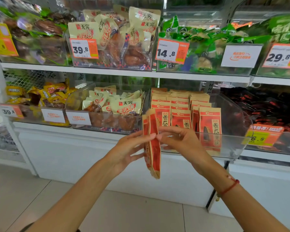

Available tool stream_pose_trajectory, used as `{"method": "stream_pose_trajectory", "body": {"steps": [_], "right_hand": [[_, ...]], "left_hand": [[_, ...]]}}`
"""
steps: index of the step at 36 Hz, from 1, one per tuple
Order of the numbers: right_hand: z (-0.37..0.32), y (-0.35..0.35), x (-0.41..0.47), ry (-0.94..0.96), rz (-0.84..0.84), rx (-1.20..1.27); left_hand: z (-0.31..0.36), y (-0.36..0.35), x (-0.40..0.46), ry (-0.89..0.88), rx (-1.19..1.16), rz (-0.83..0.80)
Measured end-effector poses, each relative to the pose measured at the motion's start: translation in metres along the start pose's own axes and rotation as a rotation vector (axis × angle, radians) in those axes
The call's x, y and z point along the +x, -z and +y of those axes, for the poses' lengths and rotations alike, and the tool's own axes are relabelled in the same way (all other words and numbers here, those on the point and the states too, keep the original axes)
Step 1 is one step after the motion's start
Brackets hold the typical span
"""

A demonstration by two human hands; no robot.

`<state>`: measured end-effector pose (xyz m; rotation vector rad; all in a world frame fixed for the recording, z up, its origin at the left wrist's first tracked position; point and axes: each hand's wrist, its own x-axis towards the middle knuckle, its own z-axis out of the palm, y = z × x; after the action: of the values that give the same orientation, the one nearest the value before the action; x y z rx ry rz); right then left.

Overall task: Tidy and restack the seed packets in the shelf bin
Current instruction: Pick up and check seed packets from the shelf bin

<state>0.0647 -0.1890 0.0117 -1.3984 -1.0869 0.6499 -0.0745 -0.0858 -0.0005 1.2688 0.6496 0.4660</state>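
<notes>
Two red and tan seed packets (151, 144) hang edge-on in front of the lower shelf, held between both hands. My left hand (131, 148) pinches them from the left with thumb and fingertips. My right hand (177, 139) pinches them from the right at the same height. Behind them stands the clear shelf bin (231, 144), with several more seed packets (181, 106) upright in rows inside it.
A clear bin of cream snack packs (117, 104) sits left of the seed bin, and yellow packs (47, 96) further left. Black packets (266, 104) fill the bin to the right. An upper shelf (124, 72) carries more bins and price tags. White tiled floor lies below.
</notes>
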Motion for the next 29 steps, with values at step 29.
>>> {"method": "stream_pose_trajectory", "body": {"steps": [29], "right_hand": [[0.015, -0.010, 0.003, 0.163, 0.145, -0.382]], "left_hand": [[-0.001, -0.007, -0.003, -0.221, -0.041, 0.236]]}}
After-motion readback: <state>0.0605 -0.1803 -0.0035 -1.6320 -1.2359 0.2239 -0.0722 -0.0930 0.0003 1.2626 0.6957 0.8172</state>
